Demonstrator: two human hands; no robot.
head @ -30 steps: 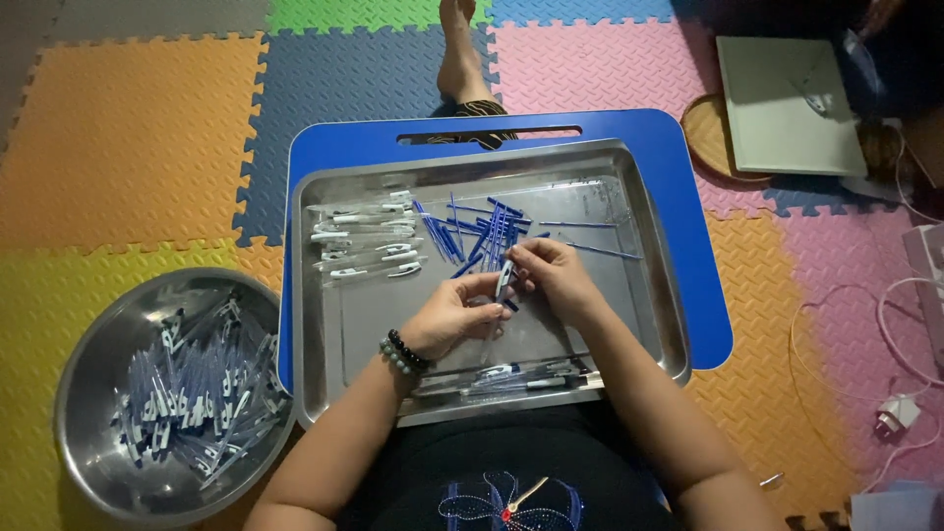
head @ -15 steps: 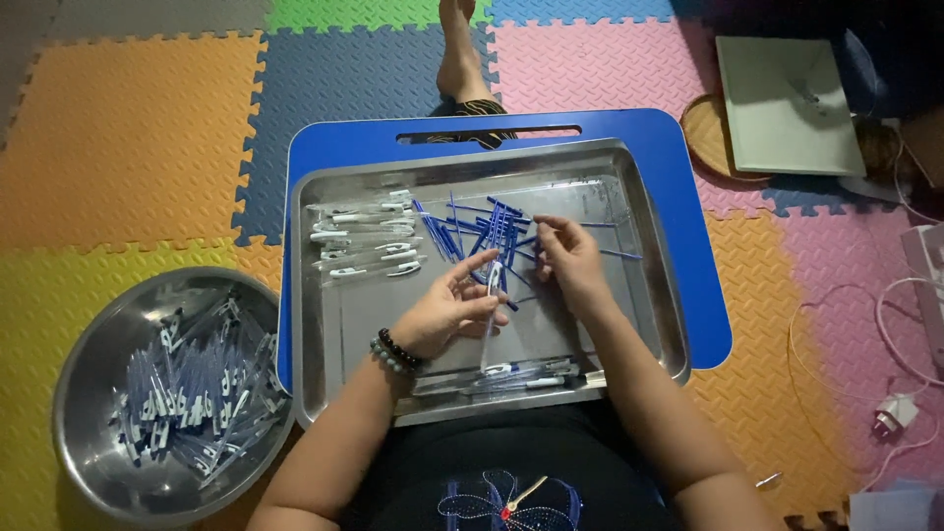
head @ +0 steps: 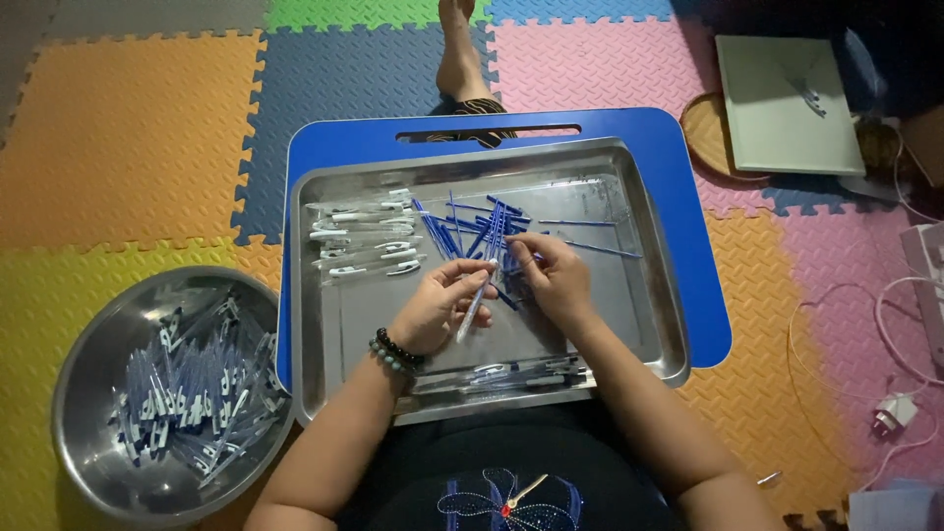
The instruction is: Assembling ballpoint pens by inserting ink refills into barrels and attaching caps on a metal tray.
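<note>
While my left hand (head: 438,307) pinches a clear pen barrel (head: 476,298) between thumb and fingertips, the barrel slants over the middle of the steel tray (head: 644,324), its upper end toward the refill pile. My right hand (head: 554,275) sits just right of it, fingers curled and pinching a thin blue refill (head: 492,239) at the edge of that pile; whether the refill tip is inside the barrel, I cannot tell.

The pile of blue refills (head: 462,228) lies loose and crossed in the tray's upper middle, with one stray refill (head: 600,250) lying out to the right. Left of the pile, a row of white clipped caps (head: 366,241) lies roughly parallel. Along the tray's near edge, a few finished pens (head: 521,372) lie side by side.

A bead bracelet (head: 395,354) circles my left wrist. The tray rests on a blue lap desk (head: 703,295). To my left, on the foam mat (head: 128,147), stands a steel bowl (head: 79,393) filled with many more pens (head: 197,393). A grey laptop (head: 787,103) lies at upper right, and white cables (head: 885,324) trail at right.
</note>
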